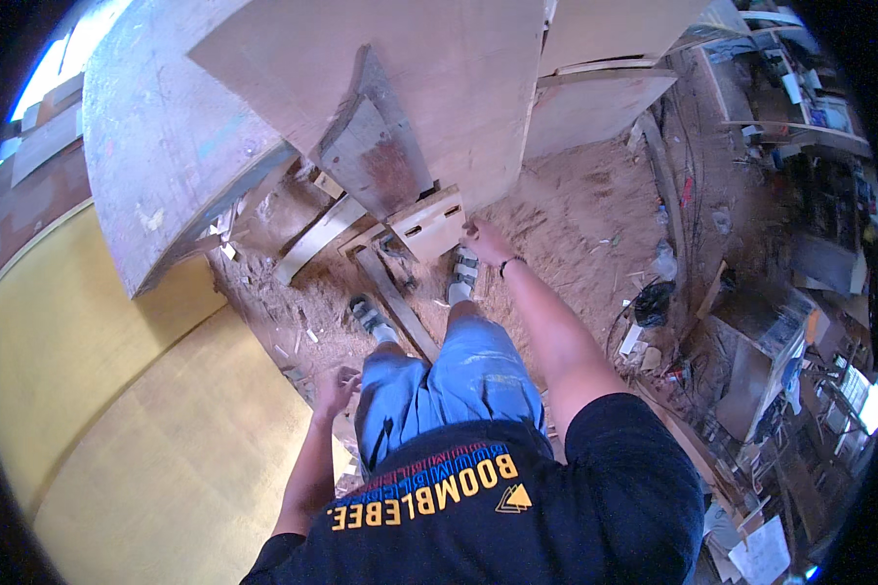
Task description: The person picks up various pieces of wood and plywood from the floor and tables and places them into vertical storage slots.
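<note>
My right hand (pixel 482 238) reaches forward, its fingers closed at the right edge of a small pale wooden board (pixel 433 230) with two dark oblong slots. That board stands tilted just ahead of my feet. Its far side is hidden. By my left thigh hangs my left hand (pixel 336 392), fingers loosely bent and apart, holding nothing. Behind the slotted board leans a curved grey wooden piece (pixel 380 156) with a reddish stain, against a large plywood sheet (pixel 458 97).
A wooden beam (pixel 396 304) lies between my feet on the sawdust-covered floor (pixel 585 214). Large yellow panels (pixel 166 419) stand or lie at my left. A curved pale panel (pixel 166 156) rises at the front left. Scrap wood and a black bag (pixel 654 303) lie at my right.
</note>
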